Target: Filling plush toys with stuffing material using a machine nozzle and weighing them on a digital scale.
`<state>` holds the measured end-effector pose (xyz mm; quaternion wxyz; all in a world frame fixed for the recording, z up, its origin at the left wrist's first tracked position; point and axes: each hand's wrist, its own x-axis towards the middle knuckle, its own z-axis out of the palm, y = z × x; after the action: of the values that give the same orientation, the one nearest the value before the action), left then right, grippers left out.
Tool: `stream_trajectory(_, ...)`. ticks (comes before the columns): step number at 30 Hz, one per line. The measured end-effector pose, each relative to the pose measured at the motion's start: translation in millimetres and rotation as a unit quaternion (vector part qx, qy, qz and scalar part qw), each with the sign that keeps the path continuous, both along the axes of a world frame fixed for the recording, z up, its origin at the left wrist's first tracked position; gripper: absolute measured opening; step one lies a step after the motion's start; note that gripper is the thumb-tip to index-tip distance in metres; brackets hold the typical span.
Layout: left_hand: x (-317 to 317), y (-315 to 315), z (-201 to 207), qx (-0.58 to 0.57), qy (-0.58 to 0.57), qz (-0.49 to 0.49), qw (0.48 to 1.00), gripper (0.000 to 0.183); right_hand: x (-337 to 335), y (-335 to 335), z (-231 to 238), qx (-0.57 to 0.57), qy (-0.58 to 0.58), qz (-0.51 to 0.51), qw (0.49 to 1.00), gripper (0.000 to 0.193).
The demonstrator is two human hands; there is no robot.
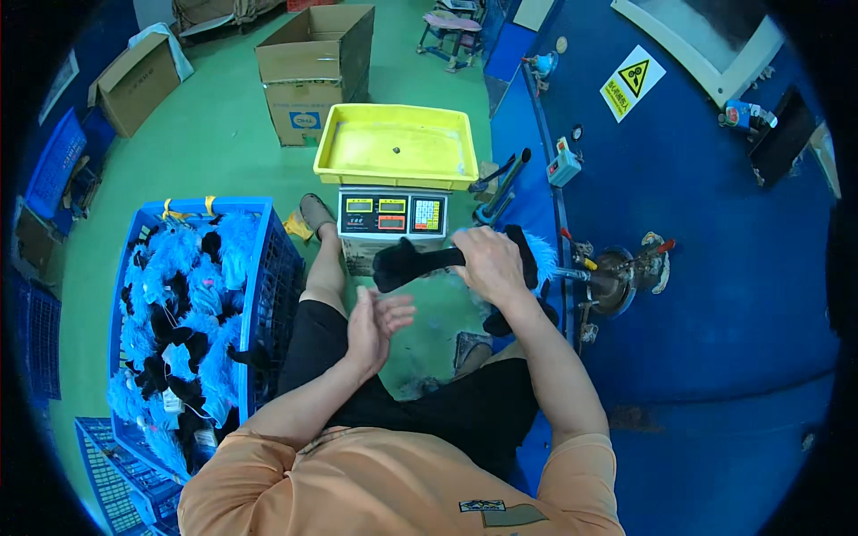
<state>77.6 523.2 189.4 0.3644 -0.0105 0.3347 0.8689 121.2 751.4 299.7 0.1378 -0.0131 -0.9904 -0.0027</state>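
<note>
My right hand (492, 263) is closed around a plush toy (542, 257) with blue fur and black limbs. One black limb (402, 265) sticks out to the left of that fist, over the gap between my knees. The toy's blue furry part is beside the metal nozzle (572, 273) on the blue machine; whether it is fitted over the tip I cannot tell. Just below the black limb is my left hand (374, 330), fingers spread and palm turned inward, holding nothing. It appears slightly apart from the toy.
At my left stands a blue plastic crate (259, 295) heaped with similar blue and black plush toys. A digital scale (393, 214) bearing a yellow tray (326, 170) is in front of me. Cardboard boxes (299, 67) stand farther off. The blue machine wall (715, 295) bounds the right side.
</note>
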Motion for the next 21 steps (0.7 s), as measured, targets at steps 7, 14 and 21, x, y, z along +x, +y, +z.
stream_trajectory(7, -37, 55, 33, 0.086, -0.055, -0.159, 0.982, 0.072, 75, -11, -8, -0.024, 0.074, 0.11, 0.991, 0.045)
stream_trajectory(14, -37, 87, 60, -0.141, 0.425, -0.174, 0.877, 0.045, 105, -6, 16, 0.013, 0.138, -0.036, 0.99, 0.035)
stream_trajectory(21, -11, 103, -1, -0.173, 0.389, -0.076, 0.902, 0.025, 36, 8, 37, -0.144, 0.118, -0.007, 0.983, 0.03)
